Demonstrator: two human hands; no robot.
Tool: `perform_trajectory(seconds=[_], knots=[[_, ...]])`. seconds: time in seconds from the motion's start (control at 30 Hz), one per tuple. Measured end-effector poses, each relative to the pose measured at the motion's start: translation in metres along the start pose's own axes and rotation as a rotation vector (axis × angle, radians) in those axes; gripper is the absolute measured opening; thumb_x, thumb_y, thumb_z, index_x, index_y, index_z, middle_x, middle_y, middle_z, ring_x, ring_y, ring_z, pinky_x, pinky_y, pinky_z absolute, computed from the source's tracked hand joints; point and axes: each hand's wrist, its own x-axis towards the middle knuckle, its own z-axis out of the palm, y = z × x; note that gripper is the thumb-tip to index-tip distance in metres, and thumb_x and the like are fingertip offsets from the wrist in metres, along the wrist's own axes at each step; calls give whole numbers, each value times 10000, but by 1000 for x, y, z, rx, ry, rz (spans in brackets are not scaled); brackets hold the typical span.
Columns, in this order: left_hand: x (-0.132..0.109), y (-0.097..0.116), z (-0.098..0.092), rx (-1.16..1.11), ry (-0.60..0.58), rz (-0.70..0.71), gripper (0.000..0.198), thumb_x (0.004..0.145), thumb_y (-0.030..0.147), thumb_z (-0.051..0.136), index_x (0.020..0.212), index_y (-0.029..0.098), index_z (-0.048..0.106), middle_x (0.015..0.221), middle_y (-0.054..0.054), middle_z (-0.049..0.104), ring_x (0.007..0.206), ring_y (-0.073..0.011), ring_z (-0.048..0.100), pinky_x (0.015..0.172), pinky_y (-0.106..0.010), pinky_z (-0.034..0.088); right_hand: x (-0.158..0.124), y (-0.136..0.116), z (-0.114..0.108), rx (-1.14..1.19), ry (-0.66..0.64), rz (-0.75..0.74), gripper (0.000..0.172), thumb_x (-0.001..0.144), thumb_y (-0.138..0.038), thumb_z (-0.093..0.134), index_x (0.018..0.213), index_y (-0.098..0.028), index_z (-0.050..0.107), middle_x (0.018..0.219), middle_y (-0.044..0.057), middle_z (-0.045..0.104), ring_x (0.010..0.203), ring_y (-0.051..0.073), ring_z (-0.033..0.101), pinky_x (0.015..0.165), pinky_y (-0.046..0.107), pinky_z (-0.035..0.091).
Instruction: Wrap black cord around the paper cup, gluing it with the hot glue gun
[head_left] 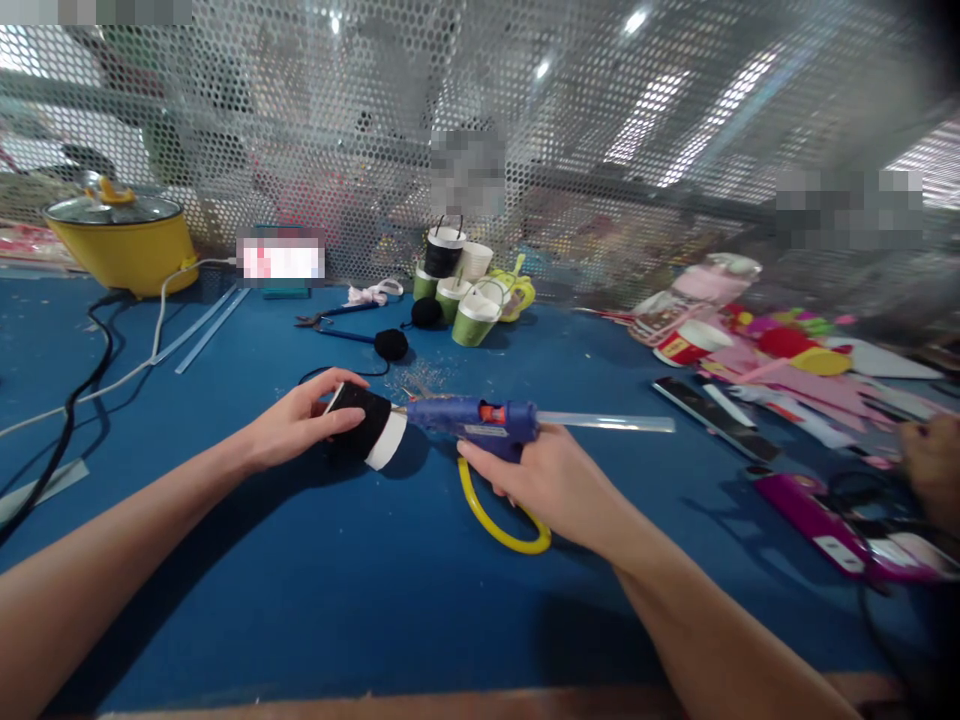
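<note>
- Head view: the left hand (300, 425) curls around a black-wrapped cup (364, 420), thumb across the wrap, holding it tipped on its side just above or on the counter (375, 600); which, I can't tell.
- And the right hand (555, 485) is closed around a blue glue gun (469, 413), a clear glue stick (615, 422) jutting from its back!
- The nozzle comes right up to the cup beside its white band (388, 443); whether it touches, I can't tell.
- Progress check: black covers most of the visible side, so the wrapping looks well along. That band remains bare, and a black strand runs from a yarn ball (391, 346) toward the left hand, apparently uncut.
- Further back, another black cup (444, 252) already carries a handle, above green cups (476, 320); no handle shows on the held one.
- Below the gun lies a yellow loop (504, 530), nearest the right hand.
</note>
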Motion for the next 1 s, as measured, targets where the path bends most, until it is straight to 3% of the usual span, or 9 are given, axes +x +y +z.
perform_trajectory(seconds=[0.3, 0.53, 0.73, 1.0], knots=[[1, 1, 0, 43, 14, 4, 341, 763, 380, 538, 1046, 207, 460, 851, 0, 542, 674, -131, 488, 576, -233, 374, -3, 1, 1, -75, -19, -1, 280, 779, -318, 470, 528, -198, 493, 445, -24, 515, 431, 118, 487, 446, 240, 377], [1, -1, 1, 80, 53, -7, 365, 756, 435, 529, 1040, 213, 472, 802, 9, 534, 625, -124, 483, 526, -225, 385, -5, 0, 6, -101, 45, -93, 128, 769, -288, 483, 719, -198, 559, 708, 24, 616, 611, 146, 553, 554, 250, 417], [2, -2, 1, 63, 53, -24, 347, 775, 437, 515, 1033, 212, 459, 774, 11, 511, 602, -112, 467, 512, -224, 397, -11, -1, 10, -39, 19, -35, 149, 766, -320, 508, 676, -205, 477, 634, -15, 553, 516, 107, 466, 496, 231, 385], [2, -1, 1, 73, 62, -21, 345, 780, 429, 508, 1036, 203, 461, 762, 16, 499, 600, -107, 469, 498, -217, 410, -12, -1, 13, 24, -45, -36, 123, 767, -301, 505, 695, -206, 479, 629, -21, 537, 519, 106, 456, 496, 227, 381]])
